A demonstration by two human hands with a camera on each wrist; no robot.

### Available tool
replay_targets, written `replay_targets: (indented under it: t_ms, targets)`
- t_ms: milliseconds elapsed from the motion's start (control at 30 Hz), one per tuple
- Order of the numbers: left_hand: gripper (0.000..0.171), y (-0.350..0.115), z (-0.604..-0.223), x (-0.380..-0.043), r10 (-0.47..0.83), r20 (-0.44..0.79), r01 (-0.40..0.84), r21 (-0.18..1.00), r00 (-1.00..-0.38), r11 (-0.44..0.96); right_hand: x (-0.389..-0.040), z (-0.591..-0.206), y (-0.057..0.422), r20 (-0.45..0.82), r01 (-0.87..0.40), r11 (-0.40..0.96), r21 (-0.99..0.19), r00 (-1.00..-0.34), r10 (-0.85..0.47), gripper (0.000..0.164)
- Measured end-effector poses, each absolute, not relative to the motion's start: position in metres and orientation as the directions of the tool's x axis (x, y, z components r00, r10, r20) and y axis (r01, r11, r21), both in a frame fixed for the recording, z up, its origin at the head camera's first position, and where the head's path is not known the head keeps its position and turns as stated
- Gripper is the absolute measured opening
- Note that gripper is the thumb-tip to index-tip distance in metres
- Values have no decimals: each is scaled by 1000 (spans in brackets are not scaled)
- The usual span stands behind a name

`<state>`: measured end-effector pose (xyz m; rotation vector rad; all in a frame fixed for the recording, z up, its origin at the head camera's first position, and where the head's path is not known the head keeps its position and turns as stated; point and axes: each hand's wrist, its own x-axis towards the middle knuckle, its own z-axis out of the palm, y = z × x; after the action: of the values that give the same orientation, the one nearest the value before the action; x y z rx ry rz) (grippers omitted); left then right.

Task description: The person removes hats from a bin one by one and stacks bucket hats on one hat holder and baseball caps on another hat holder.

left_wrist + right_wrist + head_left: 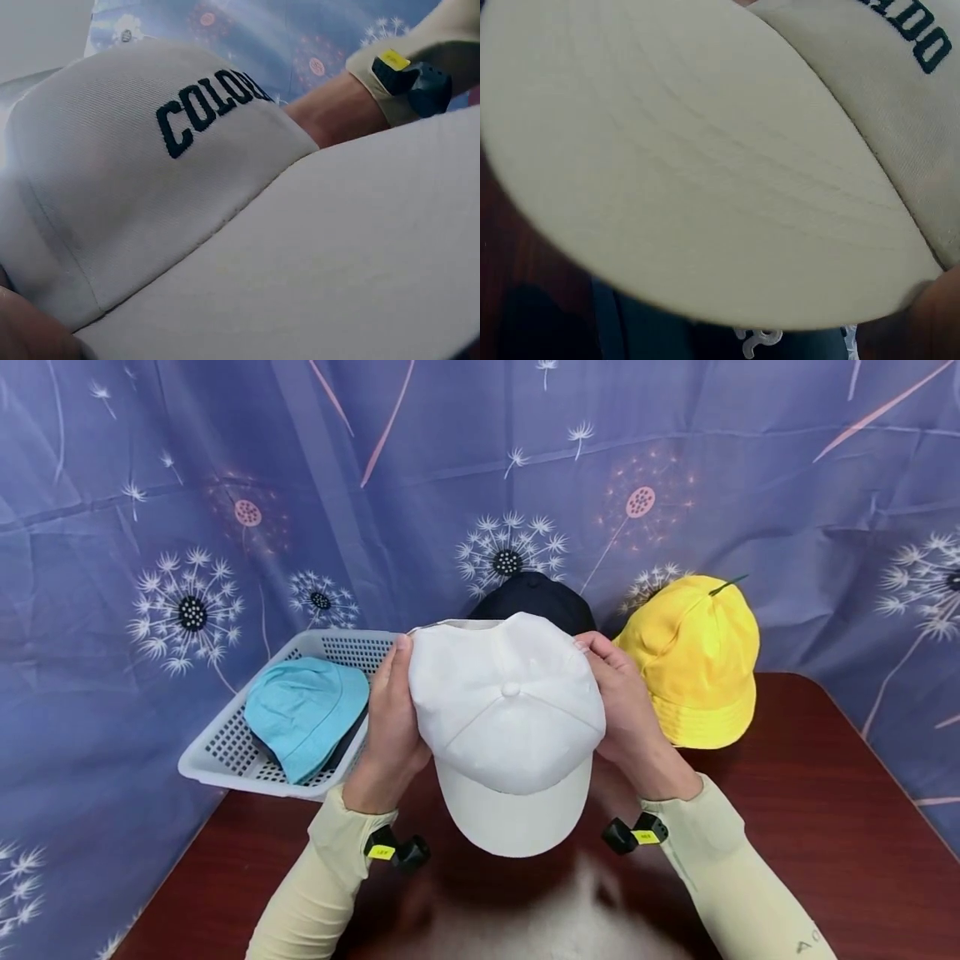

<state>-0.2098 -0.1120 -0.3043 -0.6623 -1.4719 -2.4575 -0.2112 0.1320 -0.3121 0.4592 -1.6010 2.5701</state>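
Observation:
A white baseball cap (510, 718) is held up over the table, its brim (517, 827) toward the person. My left hand (392, 722) grips the cap's left side, thumb on the outside. On the opposite side my right hand (628, 714) grips it too, with fingertips at the upper right edge. Dark embroidered lettering (206, 109) runs across the cap's front in the left wrist view. Its last letters (922, 37) show in the right wrist view, where the brim fills most of the picture. The fingers behind the cap are hidden.
A pale grey perforated basket (198, 764) at the left holds a light blue bucket hat (303, 710) with something dark under it. Behind the white cap stands a black cap (536, 597). A yellow hat (697, 652) with a green stem sits at the right of the brown table (825, 810).

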Motion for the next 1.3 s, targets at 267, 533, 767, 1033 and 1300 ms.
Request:
replay_targets:
  t_ms: [267,533,767,1033,1300]
  targets:
    - [37,-112,-309,-218,15,507,438,760,-862,-481,-215,-314,131,303,-264,-369,-891,-952,-50,20]
    - [39,-104,-301,-233,3,538,491,771,-843,-405,-222,-310,135,365,-347,-322,-881,-931,5,29]
    - [39,-91,-282,-256,-33,528,511,802,-849,-310,-238,-289,138,433,-452,-277,-848,-892,130,32]
    - [38,-81,-263,-291,-52,383,380,873,-922,-307,-265,-269,144,377,-407,-255,-877,-912,159,38]
    - [47,-70,-255,-330,-75,222,234,933,-972,-273,-300,-261,150,255,-290,-188,-938,-948,191,43]
